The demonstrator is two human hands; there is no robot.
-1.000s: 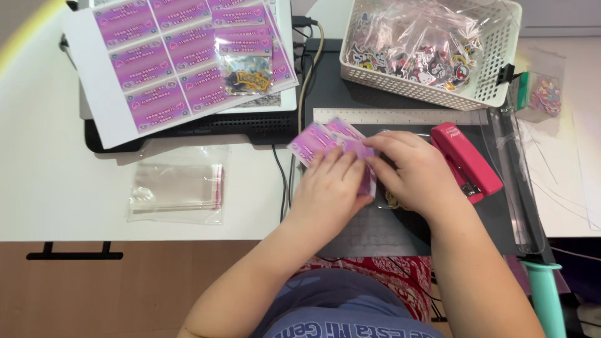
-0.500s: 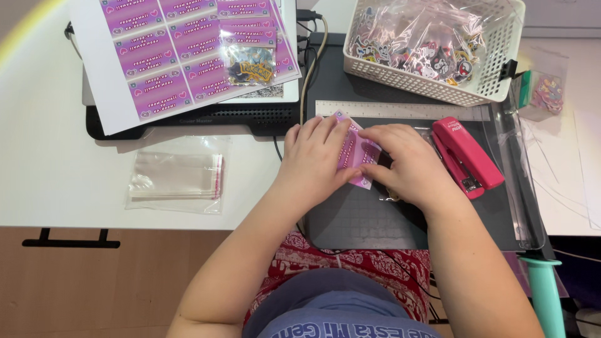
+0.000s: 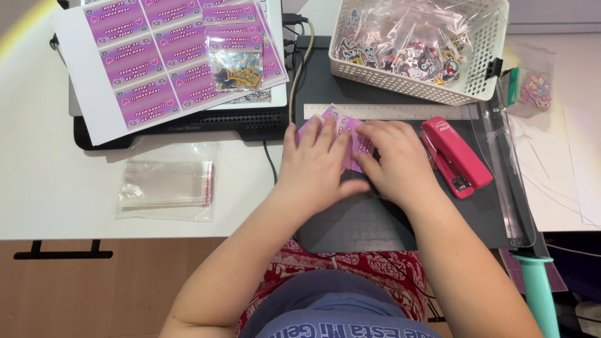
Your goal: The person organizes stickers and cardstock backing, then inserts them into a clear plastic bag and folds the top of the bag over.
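My left hand lies flat with fingers spread over a small purple printed card on the dark cutting mat. My right hand presses down on the same card from the right, fingers curled over its edge. Most of the card is hidden under both hands. A pink stapler lies just right of my right hand. A clear ruler lies just beyond the fingertips.
A white basket of sticker packets stands at the back right. A sheet of purple labels with one filled packet rests on a black stand at the back left. Empty clear bags lie on the white table. A paper trimmer arm with teal handle runs along the right.
Both hands have pushed the purple card flat onto the mat, my left hand spreading over it. The view has tilted slightly toward the desk.
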